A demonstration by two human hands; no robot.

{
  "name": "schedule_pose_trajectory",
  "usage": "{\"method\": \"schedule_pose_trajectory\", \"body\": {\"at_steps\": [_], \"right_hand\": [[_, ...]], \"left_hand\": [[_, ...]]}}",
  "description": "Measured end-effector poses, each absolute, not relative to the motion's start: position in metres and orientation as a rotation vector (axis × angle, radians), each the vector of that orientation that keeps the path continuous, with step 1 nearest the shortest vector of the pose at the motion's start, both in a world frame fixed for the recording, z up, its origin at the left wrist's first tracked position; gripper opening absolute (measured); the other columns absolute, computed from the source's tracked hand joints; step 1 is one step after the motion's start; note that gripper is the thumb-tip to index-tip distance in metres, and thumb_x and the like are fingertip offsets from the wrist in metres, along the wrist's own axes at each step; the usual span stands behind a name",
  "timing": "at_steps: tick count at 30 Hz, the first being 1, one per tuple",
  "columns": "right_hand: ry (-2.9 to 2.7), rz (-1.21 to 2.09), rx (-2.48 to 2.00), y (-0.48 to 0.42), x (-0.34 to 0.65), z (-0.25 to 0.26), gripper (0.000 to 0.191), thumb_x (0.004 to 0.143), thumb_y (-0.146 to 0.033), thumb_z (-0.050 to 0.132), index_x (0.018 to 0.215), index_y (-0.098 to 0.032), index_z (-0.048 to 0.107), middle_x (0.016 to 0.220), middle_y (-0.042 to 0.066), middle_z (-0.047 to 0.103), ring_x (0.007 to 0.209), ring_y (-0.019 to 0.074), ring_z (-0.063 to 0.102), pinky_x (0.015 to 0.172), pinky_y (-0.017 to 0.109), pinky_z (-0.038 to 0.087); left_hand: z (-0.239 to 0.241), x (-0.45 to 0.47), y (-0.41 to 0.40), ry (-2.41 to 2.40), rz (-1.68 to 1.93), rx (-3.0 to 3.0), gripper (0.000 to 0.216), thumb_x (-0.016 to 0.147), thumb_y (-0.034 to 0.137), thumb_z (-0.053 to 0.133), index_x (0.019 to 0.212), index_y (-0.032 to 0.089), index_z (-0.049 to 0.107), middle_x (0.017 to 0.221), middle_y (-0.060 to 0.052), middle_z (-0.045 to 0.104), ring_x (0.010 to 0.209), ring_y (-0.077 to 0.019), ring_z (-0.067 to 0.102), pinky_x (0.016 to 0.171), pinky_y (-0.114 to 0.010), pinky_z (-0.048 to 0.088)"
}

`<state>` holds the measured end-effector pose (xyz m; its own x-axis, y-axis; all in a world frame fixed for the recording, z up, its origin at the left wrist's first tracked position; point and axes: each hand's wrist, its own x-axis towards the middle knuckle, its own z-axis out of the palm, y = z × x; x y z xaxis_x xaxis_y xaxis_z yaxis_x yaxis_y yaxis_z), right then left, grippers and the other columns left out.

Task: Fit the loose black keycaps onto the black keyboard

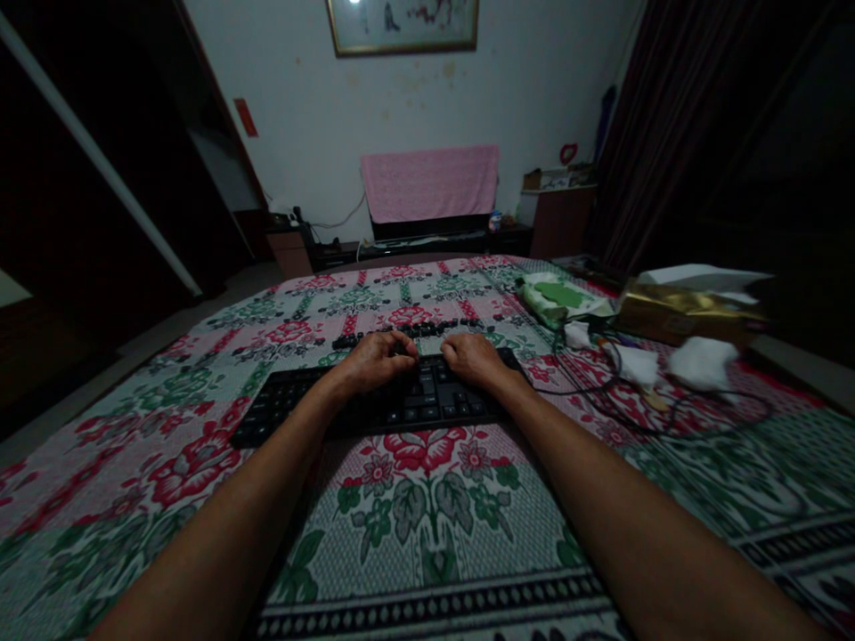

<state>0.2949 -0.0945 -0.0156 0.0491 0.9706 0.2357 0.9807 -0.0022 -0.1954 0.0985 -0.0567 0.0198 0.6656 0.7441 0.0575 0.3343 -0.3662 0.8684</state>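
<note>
A black keyboard (394,405) lies flat on the flowered bedspread (427,499) in front of me. My left hand (374,361) rests on its far middle rows with the fingers curled in, pinching at the keys. My right hand (473,358) sits just beside it on the right part of the keyboard, fingers also bent down over the far rows. What the fingertips grip is hidden. A row of small dark pieces (407,331), like loose keycaps, lies on the cover just beyond the keyboard.
To the right lie a green-and-white packet (557,298), a gold box (688,312), white wads of tissue (701,363) and a black cable (641,418). Beyond the bed stands a low cabinet with a screen under a pink cloth (431,182). The room is dim.
</note>
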Motion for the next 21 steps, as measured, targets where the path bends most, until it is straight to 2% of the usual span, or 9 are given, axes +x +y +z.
{"method": "schedule_pose_trajectory", "body": {"at_steps": [21], "right_hand": [[-1.968,-0.06,-2.029,-0.0935,0.295,-0.0164,0.036,0.088,-0.029,0.035,0.09,-0.018,0.069,0.097,0.01,0.069,0.09,0.0201,0.061,0.077,0.026,0.039]], "left_hand": [[0.0175,0.1063,-0.0608,0.906,0.625,1.799,0.019,0.064,0.014,0.062,0.081,0.015,0.054,0.067,0.001,0.061,0.052,-0.0086,0.053,0.05,-0.02,0.04]]}}
